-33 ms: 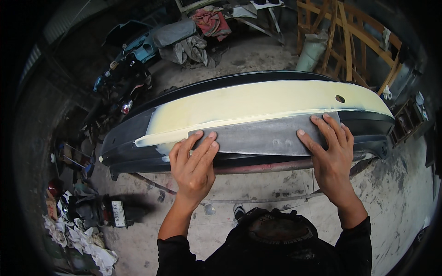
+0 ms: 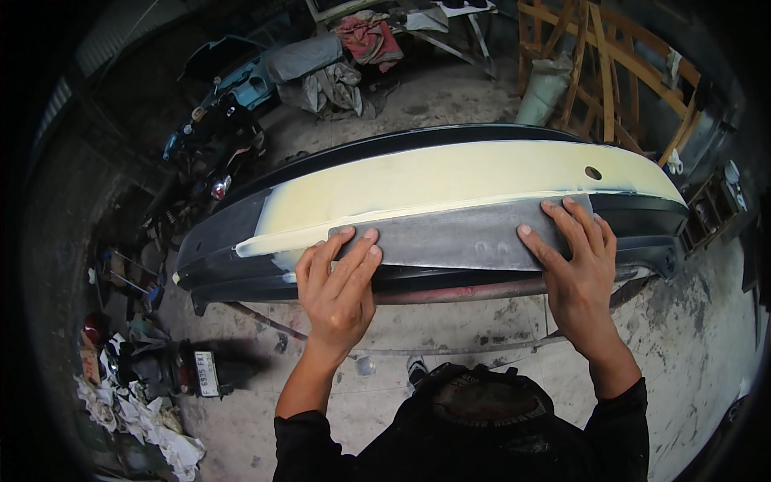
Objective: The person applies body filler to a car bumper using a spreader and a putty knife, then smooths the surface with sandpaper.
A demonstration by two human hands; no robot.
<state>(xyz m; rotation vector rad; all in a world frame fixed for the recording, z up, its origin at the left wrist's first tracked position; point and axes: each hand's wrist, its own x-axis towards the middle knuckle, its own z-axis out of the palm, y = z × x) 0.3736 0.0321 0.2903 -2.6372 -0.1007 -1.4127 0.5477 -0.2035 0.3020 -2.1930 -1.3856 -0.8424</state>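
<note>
A long car bumper (image 2: 442, 173) spans the view, black at its ends and lower side, with a broad cream-coloured coat along its face. Against the lower ridge of that coat I hold a flat, dark grey rectangular sheet (image 2: 450, 241). The fingertips of my left hand (image 2: 337, 289) press on its left end; the left thumb is hidden. At the other end, my right hand (image 2: 580, 273) grips it, thumb and fingers spread over the surface. Whether the sheet's underside touches the bumper all along cannot be seen.
A stand's curved bar (image 2: 450, 350) runs below the bumper. At left are a motorcycle (image 2: 217, 128), a rear end with a plate (image 2: 206, 374) and crumpled white paper (image 2: 152, 422). Behind stand wooden frames (image 2: 606, 64), a pale sack (image 2: 548, 92) and a grey-covered heap (image 2: 309, 68).
</note>
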